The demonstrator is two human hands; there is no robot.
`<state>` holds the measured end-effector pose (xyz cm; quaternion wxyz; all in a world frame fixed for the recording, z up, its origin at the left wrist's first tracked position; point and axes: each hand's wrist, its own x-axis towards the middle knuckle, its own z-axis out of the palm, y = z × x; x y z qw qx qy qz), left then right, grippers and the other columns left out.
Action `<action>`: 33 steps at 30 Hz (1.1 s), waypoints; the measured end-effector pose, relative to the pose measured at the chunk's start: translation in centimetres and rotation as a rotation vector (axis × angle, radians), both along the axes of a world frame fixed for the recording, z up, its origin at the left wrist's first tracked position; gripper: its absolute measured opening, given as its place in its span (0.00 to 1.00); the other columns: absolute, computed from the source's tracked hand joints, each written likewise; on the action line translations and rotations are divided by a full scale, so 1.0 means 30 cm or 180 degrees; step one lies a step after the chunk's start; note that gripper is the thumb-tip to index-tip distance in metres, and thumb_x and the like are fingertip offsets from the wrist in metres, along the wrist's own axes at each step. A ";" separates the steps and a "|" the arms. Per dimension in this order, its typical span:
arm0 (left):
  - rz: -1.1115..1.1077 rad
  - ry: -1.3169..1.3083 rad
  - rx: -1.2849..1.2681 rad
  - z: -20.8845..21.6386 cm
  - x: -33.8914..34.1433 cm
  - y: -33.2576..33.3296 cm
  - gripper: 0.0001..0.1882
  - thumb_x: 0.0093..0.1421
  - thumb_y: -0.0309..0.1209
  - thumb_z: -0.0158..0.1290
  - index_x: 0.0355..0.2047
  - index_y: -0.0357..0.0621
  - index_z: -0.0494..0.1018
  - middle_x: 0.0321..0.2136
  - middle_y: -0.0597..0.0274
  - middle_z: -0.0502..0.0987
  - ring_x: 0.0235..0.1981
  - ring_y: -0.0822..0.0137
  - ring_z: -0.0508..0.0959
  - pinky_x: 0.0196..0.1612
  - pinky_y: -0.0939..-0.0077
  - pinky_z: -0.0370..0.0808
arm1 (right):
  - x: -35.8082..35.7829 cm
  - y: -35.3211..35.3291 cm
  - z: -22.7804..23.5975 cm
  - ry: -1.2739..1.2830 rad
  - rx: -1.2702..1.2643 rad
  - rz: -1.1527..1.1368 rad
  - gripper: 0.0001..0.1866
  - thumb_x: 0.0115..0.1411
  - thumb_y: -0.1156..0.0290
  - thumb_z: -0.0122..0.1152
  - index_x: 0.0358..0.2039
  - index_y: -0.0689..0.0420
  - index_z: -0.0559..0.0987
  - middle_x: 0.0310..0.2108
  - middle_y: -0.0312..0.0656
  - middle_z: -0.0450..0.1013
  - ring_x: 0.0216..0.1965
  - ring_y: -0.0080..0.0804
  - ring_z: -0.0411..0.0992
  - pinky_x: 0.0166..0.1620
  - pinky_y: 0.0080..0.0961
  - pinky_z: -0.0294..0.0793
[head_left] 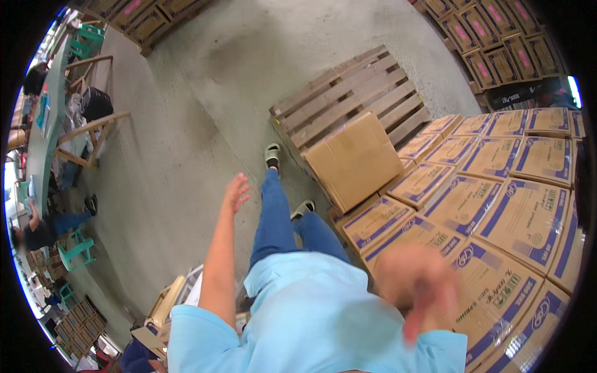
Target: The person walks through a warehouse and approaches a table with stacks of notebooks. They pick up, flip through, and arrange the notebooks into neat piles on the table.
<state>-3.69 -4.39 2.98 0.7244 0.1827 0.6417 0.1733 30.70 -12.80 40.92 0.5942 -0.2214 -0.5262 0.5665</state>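
My left hand hangs over the bare floor beside my leg, its fingers loosely apart with nothing in them. Raised close to the camera, my right hand is smeared by motion, so its fingers cannot be made out. Behind it lie stacked cardboard cartons with blue printed bands. A plain brown cardboard box sits tilted at the near edge of a wooden pallet, next to the cartons. Neither hand touches this box.
More cartons on pallets stand at the far right and far left. Along the left runs a long worktable with green stools and a person beside it. A wooden trestle juts toward the grey floor.
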 end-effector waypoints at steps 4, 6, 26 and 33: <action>0.0003 0.0365 -0.0018 0.123 -0.183 -0.084 0.39 0.55 0.52 0.52 0.63 0.52 0.52 0.60 0.57 0.59 0.59 0.52 0.60 0.56 0.48 0.58 | -0.239 0.065 0.282 -0.0002 0.1215 0.0718 0.20 0.57 0.55 0.58 0.51 0.32 0.71 0.18 0.35 0.63 0.14 0.24 0.59 0.16 0.19 0.53; 0.0026 0.0475 -0.0207 0.141 -0.289 -0.117 0.38 0.56 0.52 0.51 0.63 0.52 0.52 0.61 0.57 0.58 0.60 0.51 0.59 0.57 0.47 0.57 | -0.293 0.143 0.319 -0.0006 0.1220 0.0756 0.16 0.58 0.58 0.57 0.48 0.31 0.72 0.18 0.34 0.61 0.14 0.24 0.58 0.16 0.19 0.53; -0.0505 0.1272 0.0217 0.158 -0.804 0.897 0.33 0.58 0.49 0.50 0.61 0.53 0.56 0.58 0.58 0.62 0.56 0.54 0.64 0.51 0.51 0.63 | -0.146 0.271 0.457 -0.2514 -0.0320 -0.4049 0.28 0.58 0.52 0.54 0.46 0.66 0.73 0.30 0.41 0.70 0.33 0.29 0.69 0.40 0.25 0.67; -0.2493 0.0202 0.1427 0.562 0.198 1.259 0.39 0.57 0.53 0.49 0.62 0.44 0.53 0.61 0.50 0.57 0.60 0.48 0.59 0.58 0.50 0.55 | 0.176 0.010 0.500 -0.2977 -0.0025 -0.6590 0.22 0.56 0.69 0.61 0.50 0.63 0.70 0.42 0.45 0.71 0.47 0.29 0.68 0.52 0.28 0.67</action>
